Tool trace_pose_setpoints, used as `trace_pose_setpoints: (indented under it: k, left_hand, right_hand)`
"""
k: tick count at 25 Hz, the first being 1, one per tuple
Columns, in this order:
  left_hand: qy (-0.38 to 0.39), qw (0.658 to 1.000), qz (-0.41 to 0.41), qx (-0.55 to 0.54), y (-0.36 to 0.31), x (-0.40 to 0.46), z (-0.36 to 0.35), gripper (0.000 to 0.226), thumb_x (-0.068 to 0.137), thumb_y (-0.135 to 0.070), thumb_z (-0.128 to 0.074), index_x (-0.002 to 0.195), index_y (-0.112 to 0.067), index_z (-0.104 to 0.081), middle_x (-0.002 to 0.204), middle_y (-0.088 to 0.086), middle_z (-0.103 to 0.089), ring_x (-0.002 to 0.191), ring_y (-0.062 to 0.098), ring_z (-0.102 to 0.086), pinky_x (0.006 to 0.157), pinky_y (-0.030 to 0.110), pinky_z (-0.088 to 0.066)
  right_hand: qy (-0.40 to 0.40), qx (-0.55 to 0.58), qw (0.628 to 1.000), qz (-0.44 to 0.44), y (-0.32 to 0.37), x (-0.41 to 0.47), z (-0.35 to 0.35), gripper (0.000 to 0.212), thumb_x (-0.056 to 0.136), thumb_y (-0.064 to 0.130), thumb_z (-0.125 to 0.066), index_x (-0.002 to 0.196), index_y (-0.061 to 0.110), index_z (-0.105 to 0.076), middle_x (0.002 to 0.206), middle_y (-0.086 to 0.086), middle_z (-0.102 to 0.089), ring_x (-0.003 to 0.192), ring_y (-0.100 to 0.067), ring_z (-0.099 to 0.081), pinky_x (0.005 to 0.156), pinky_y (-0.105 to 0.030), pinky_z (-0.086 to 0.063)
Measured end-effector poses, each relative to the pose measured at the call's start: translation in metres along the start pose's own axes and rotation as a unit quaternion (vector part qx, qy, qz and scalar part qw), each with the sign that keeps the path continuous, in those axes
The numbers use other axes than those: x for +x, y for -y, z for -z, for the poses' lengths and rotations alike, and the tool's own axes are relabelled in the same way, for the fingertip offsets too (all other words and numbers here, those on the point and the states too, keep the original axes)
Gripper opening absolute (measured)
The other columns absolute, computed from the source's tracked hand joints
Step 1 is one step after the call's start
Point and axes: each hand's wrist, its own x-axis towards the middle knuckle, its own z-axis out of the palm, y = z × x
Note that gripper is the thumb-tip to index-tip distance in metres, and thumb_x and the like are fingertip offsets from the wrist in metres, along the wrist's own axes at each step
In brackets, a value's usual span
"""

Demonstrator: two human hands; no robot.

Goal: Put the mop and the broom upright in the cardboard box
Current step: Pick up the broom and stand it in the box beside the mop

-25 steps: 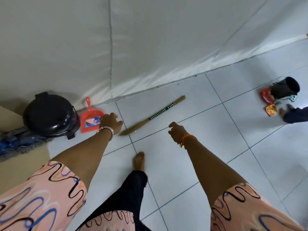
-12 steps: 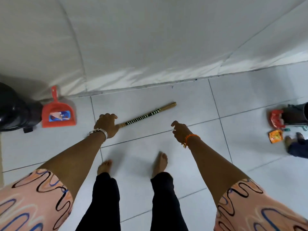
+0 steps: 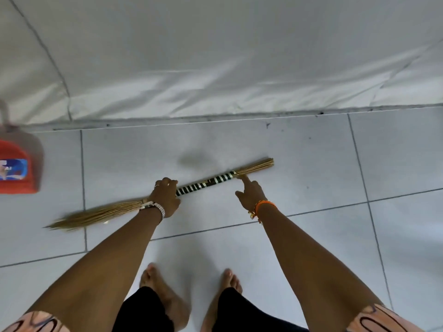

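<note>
Head view looks down on the stick broom (image 3: 203, 184), which lies across the grey floor tiles (image 3: 311, 164), bristles to my left and the black-and-white wrapped handle to my right. My left hand (image 3: 165, 196) is closed around it where the wrapping begins. My right hand (image 3: 251, 194) is open, with the forefinger stretched out to touch the far end of the wrapping. At the left edge lies a red dustpan (image 3: 19, 168). Behind the broom hangs a white sheet (image 3: 215, 56). My bare feet (image 3: 163, 288) stand below.
</note>
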Motion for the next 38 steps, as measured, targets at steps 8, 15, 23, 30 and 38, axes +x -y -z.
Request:
trace_pose_setpoints:
  k: [8, 15, 23, 30, 38]
  left_hand:
    - [-0.092, 0.988, -0.068, 0.103, 0.048, 0.089, -0.093, 0.040, 0.078, -0.008, -0.072, 0.115, -0.006, -0.058, 0.112, 0.016, -0.055, 0.100, 0.035, -0.054, 0.079, 0.043, -0.052]
    - [-0.115, 0.982, -0.098, 0.110, 0.054, 0.072, -0.079, 0.054, 0.047, 0.013, -0.082, 0.094, -0.006, -0.064, 0.088, 0.012, -0.062, 0.071, 0.028, -0.062, 0.052, 0.034, -0.051]
    - [-0.189, 0.980, -0.035, -0.042, 0.024, -0.087, 0.099, 0.031, 0.079, 0.003, -0.069, 0.107, -0.009, -0.060, 0.100, 0.008, -0.062, 0.086, 0.026, -0.060, 0.072, 0.035, -0.051]
    - [-0.332, 0.922, 0.053, -0.190, -0.009, -0.336, 0.298, 0.026, 0.080, 0.000, -0.065, 0.100, -0.014, -0.058, 0.095, 0.002, -0.059, 0.082, 0.025, -0.056, 0.069, 0.033, -0.045]
    - [-0.499, 0.805, 0.132, -0.292, 0.103, -0.576, 0.377, 0.027, 0.080, -0.009, -0.069, 0.103, -0.023, -0.068, 0.091, -0.004, -0.070, 0.081, 0.019, -0.065, 0.064, 0.021, -0.043]
  right_hand:
    - [-0.040, 0.481, 0.848, -0.220, 0.012, 0.137, -0.079, 0.080, 0.091, 0.024, -0.058, 0.148, 0.009, -0.003, 0.116, -0.010, -0.048, 0.098, -0.033, -0.062, 0.089, -0.049, -0.057]
    - [-0.018, 0.635, 0.738, -0.229, 0.016, 0.140, -0.084, 0.014, 0.098, 0.008, -0.042, 0.109, 0.014, -0.048, 0.088, -0.007, -0.052, 0.072, -0.019, -0.054, 0.063, -0.031, -0.061]
    - [-0.009, 0.649, 0.756, -0.084, 0.183, -0.036, 0.056, 0.013, 0.093, 0.008, -0.059, 0.101, -0.001, -0.060, 0.097, -0.016, -0.063, 0.099, -0.032, -0.063, 0.090, -0.057, -0.054]
    - [0.045, 0.566, 0.805, 0.170, 0.373, -0.308, 0.190, 0.006, 0.089, 0.004, -0.063, 0.092, 0.009, -0.062, 0.090, -0.009, -0.062, 0.089, -0.026, -0.059, 0.089, -0.055, -0.055]
    - [0.051, 0.365, 0.828, 0.423, 0.563, -0.564, 0.116, 0.014, 0.077, 0.019, -0.072, 0.091, 0.020, -0.070, 0.087, -0.004, -0.074, 0.082, -0.024, -0.071, 0.082, -0.052, -0.060]
